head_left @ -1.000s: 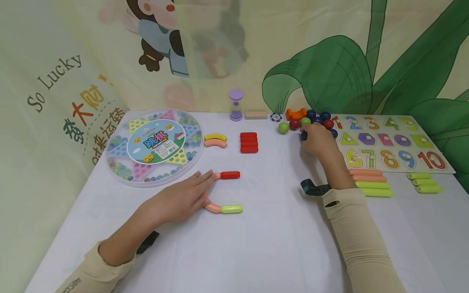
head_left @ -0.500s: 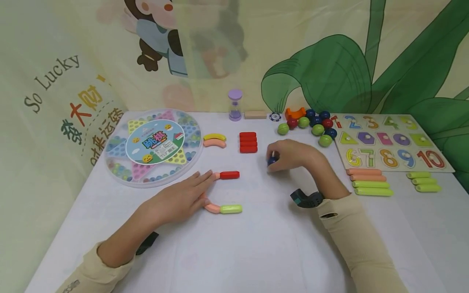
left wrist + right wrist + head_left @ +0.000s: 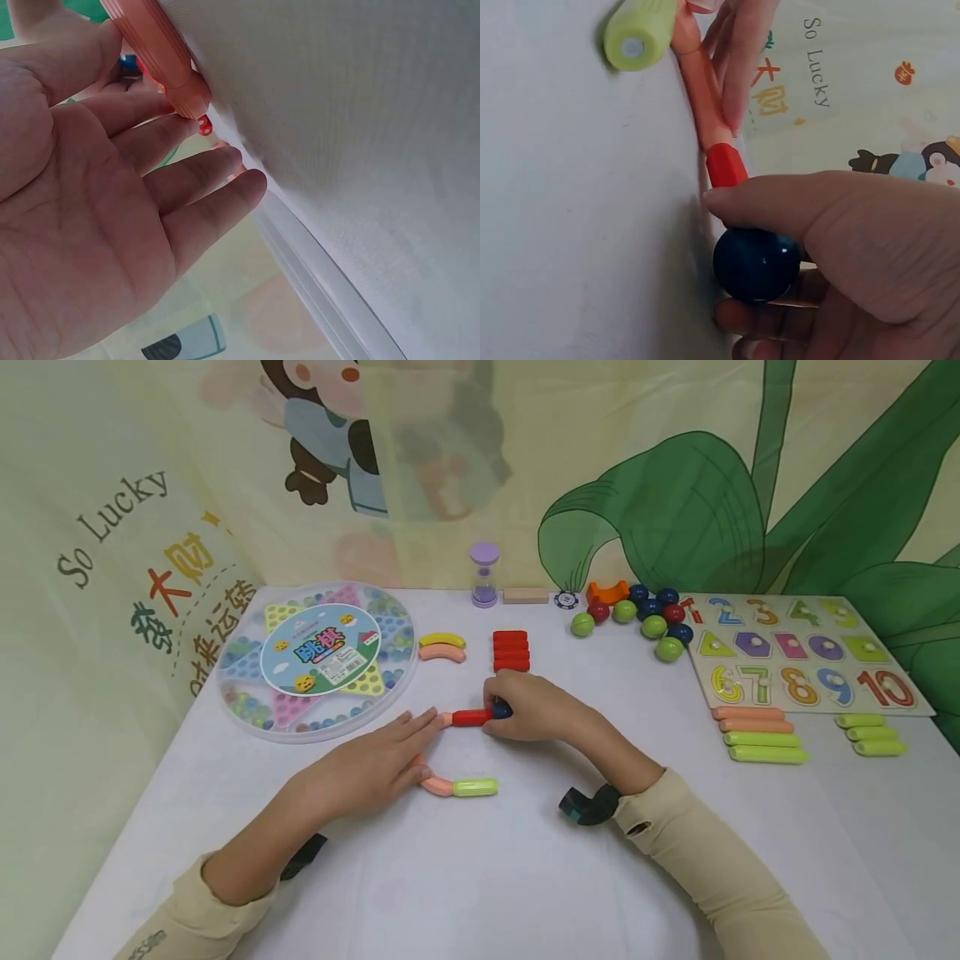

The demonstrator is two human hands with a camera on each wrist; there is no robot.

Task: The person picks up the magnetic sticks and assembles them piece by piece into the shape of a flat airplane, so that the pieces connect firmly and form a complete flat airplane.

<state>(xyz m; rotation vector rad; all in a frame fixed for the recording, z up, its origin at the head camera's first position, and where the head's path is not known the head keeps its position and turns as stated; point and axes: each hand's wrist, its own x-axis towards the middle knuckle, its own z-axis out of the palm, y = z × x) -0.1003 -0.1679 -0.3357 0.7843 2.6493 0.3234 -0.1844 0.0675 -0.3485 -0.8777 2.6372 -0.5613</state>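
Note:
My right hand (image 3: 540,706) pinches a dark blue ball (image 3: 756,264) between thumb and fingers, right at the end of a short red stick (image 3: 470,718). That red stick continues a row of orange pieces (image 3: 705,97) ending in a light green ribbed stick (image 3: 476,787), so the row bends like a sideways U. Over the bend lies my left hand (image 3: 367,768), its fingers nearly straight and touching the orange pieces, partly hiding them. In the left wrist view the thumb and index finger lie against a ribbed orange piece (image 3: 154,41).
A round Chinese checkers box (image 3: 247,710) stands at the left. Behind the hands lie yellow and orange curved pieces (image 3: 442,646), stacked red sticks (image 3: 511,643) and an hourglass (image 3: 484,578). Coloured balls (image 3: 654,627), a number puzzle board (image 3: 697,672) and green sticks (image 3: 765,754) are at the right.
My right hand has brought the dark blue ball from the pile at the back right to the red stick's end. My left hand has stayed on the orange pieces.

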